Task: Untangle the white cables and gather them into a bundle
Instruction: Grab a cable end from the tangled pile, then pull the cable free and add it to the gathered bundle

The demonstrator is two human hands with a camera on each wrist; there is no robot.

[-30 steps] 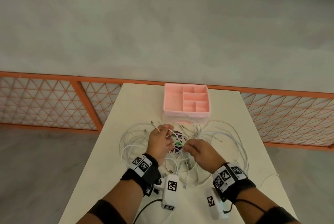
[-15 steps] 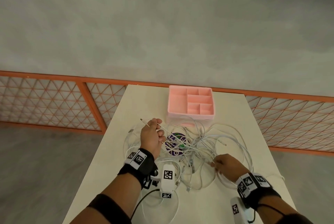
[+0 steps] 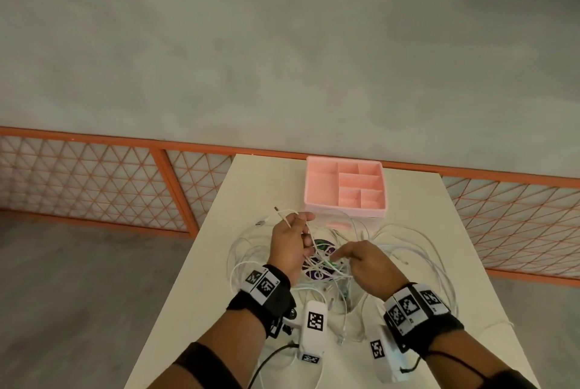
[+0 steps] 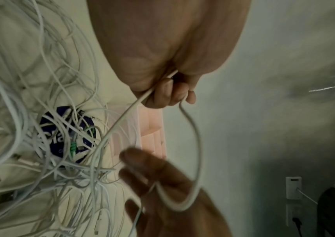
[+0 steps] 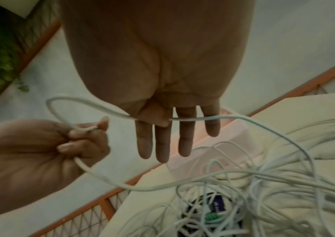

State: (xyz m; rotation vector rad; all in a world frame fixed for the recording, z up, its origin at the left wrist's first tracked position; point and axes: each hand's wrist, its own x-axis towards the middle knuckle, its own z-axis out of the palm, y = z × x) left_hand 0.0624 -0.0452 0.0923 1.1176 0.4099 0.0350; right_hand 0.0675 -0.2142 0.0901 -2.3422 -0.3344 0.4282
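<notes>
A tangle of white cables [image 3: 405,250] lies spread over the cream table [image 3: 260,181], covering a purple round disc [image 3: 323,245]. My left hand [image 3: 290,242] is raised over the pile's left side. Its curled fingers [image 4: 168,93] grip one white cable [image 4: 122,120], whose plug end [image 3: 276,209] pokes out past the fist. My right hand [image 3: 364,263] is close beside the left. Its fingers [image 5: 162,144] are straight, and the thumb pins the same cable [image 5: 195,119] across them. A short loop [image 5: 61,102] of it hangs between the two hands.
A pink divided organiser tray [image 3: 320,187] stands at the table's far edge, just behind the cables. An orange lattice railing [image 3: 94,184] runs behind and to both sides of the table. Loose plug ends [image 3: 340,340] lie near the front.
My right hand has come back from the pile's right side to beside the left hand, drawing cable with it. The left hand has kept hold of its cable, roughly in place.
</notes>
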